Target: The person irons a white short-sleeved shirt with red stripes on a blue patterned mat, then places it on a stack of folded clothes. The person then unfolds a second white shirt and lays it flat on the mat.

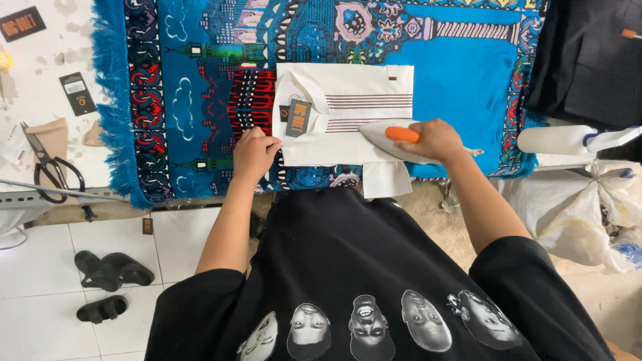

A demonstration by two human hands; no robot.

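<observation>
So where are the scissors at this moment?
The scissors lie at the far left of the head view, on the white table beside the blue rug's fringe, left of the left hand.

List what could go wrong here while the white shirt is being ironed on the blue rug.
1. The left hand presses the folded white shirt close to the iron held by the right hand; a slip might burn fingers.
2. The dark hang tag lies on the shirt beside the iron and may scorch or melt.
3. Lingering could mark the shirt's striped panel.

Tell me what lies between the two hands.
In the head view, the folded white shirt with a dark hanging tag lies between the left hand and right hand.
</observation>
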